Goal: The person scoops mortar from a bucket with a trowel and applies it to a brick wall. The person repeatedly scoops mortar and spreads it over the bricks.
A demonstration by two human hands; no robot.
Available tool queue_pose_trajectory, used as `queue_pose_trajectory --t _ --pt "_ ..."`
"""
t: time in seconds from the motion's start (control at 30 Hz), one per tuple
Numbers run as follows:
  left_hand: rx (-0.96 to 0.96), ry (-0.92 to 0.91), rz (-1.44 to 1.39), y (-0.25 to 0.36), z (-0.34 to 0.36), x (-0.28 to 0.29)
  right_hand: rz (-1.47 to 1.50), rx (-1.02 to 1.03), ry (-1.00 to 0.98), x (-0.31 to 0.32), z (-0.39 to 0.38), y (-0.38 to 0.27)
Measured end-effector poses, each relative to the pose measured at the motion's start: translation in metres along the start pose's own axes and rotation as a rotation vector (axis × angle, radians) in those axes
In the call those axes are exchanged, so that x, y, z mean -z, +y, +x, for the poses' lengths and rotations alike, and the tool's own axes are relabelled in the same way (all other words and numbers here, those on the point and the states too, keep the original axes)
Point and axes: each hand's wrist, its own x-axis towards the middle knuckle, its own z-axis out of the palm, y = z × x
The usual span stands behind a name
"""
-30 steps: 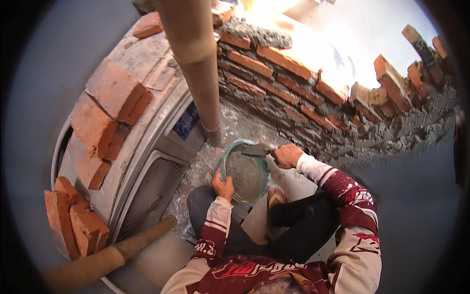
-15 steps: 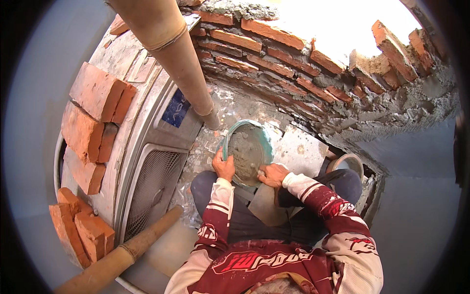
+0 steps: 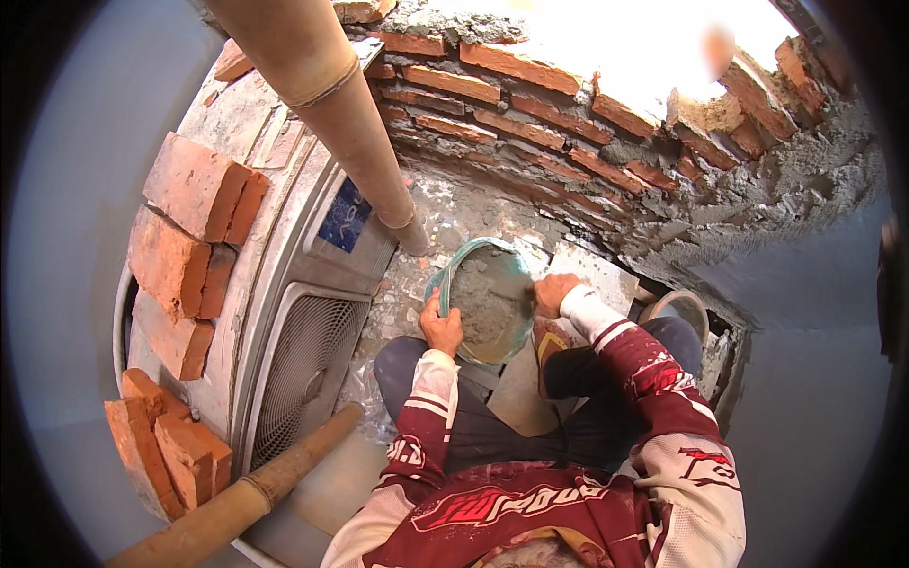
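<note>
A teal bucket (image 3: 449, 275) stands between my knees, tilted slightly, with wet grey mortar (image 3: 485, 293) inside. My left hand (image 3: 441, 328) is closed on the bucket's left rim, thumb on the inner side. At the opposite rim is my right hand (image 3: 555, 294), its fingers curled. Whatever it may hold is hidden by the hand and the bucket's edge; a dark blur shows in the mortar beside it. Below the right hand my sandalled foot (image 3: 552, 343) rests close to the bucket.
A bamboo pole (image 3: 355, 123) rises past a grey outdoor fan unit (image 3: 312, 355) with bricks (image 3: 175, 256) on top. Another pole (image 3: 256, 492) crosses lower left. Ahead runs a rough brick wall (image 3: 559, 118). A second bucket (image 3: 684, 308) sits beyond my right knee.
My right hand has moved from the bucket's near right edge up and outward to its right side. The left hand keeps its hold on the rim. The view has shifted slightly.
</note>
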Motion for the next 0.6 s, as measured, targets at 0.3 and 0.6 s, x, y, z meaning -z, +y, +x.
queue_pose_trajectory --t 0.3,0.6 --pt "-0.226 0.087 0.026 0.0 0.003 -0.008 0.381 0.241 -0.016 -0.097 0.036 -0.007" --pt "-0.199 0.084 0.099 0.002 0.003 -0.002 0.019 0.13 0.123 -0.028 -0.007 -0.026"
